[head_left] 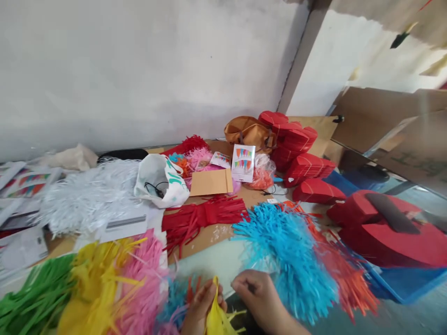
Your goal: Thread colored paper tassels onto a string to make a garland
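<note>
My left hand [200, 304] is closed on a yellow tassel [219, 316] at the bottom centre, the tassel's loop sticking up above the fingers. Just to its right, my right hand [256, 293] has its fingers pinched together, apart from the tassel; whatever they hold, if anything, is too small to make out. Blue and orange strips [178, 295] lie left of my left hand. A large blue fringe bundle [286, 251] spreads right behind my right hand.
Green [35, 291], yellow [94, 284] and pink fringe [143, 279] lie at left, white fringe [94, 190] behind. A red bundle [206, 216], white bag [159, 181] and cardboard piece [211, 182] are mid-table. Red stacks [310, 167] and a blue crate [412, 284] stand right.
</note>
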{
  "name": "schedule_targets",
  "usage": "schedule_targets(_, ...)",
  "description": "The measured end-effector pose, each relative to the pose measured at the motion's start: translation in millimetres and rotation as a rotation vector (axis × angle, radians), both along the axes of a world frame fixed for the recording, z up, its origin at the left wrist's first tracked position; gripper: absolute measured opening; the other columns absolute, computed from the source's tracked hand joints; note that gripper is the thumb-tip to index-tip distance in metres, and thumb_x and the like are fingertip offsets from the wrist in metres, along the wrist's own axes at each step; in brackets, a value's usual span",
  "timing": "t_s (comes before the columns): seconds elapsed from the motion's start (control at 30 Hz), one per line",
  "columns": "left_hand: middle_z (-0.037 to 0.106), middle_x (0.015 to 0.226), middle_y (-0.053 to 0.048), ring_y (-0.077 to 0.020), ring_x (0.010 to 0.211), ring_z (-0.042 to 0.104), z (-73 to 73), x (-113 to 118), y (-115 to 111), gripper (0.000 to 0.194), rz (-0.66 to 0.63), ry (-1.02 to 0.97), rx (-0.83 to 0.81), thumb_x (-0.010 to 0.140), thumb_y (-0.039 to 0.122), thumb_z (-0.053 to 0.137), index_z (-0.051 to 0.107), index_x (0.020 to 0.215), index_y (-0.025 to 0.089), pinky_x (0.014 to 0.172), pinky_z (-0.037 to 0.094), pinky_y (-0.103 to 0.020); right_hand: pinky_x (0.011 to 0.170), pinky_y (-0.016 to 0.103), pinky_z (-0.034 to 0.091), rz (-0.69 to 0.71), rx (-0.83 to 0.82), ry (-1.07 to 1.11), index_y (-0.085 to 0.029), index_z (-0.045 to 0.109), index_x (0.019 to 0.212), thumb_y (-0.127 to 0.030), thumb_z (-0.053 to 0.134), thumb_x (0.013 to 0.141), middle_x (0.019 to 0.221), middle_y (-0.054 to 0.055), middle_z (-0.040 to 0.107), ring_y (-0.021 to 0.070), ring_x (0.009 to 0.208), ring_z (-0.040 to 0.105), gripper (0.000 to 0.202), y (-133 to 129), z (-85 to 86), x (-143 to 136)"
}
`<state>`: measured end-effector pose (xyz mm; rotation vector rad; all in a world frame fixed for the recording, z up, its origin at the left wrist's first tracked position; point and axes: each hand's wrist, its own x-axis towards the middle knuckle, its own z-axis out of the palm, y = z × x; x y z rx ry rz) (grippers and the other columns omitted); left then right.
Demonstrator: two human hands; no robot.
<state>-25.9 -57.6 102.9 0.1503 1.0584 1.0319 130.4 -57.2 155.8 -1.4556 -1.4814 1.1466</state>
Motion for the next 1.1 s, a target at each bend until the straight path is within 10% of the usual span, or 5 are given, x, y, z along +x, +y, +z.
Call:
schedule_targets(0.3, 0.067, 0.064, 0.005, -0.0076, 0.051, 0.061, 33.2, -31, -23, 0.043, 0.058, -0.142, -0.061, 0.048, 0.030, 0.093, 0.067, 0.081, 0.019, 0.053, 0.051, -0.019, 0.052, 0.021, 0.038, 0.052, -0.017, -0.090, -0.015, 0.071, 0.066, -0.022, 0.059, 0.081, 0.060, 0.002, 0.064, 0.0125, 0.056, 0.053, 0.020, -9, 15.4, -35)
schedule_targets(0.73, 0.066, 0.066, 0.004, -0.0084, 0.053, 0.059, 16.0, -46, -26, 0.041, -0.022, -0.040, 0.039, 0.052, 0.037, 0.091, 0.064, 0.078, 0.019, 0.056, 0.050, -0.021, 0.053, 0.020, 0.037, 0.023, 0.021, -0.200, -0.016, 0.069, 0.066, -0.019, 0.058, 0.080, 0.060, 0.002, 0.064, 0.0124, 0.055, 0.055, 0.019, -17, 15.6, -46)
schedule_targets(1.1, 0.073, 0.083, -0.004, -0.0225, 0.079, 0.070, 8.0, -32, -28, 0.008, -0.364, 1.132, 0.704, 0.077, 0.033, 0.061, 0.061, 0.080, 0.025, 0.072, 0.055, -0.034, 0.058, 0.020, 0.036, 0.277, -0.081, -0.199, -0.018, 0.062, 0.097, -0.026, 0.056, 0.090, 0.075, -0.001, 0.065, 0.0128, 0.066, 0.057, 0.013, -7, 12.7, -18)
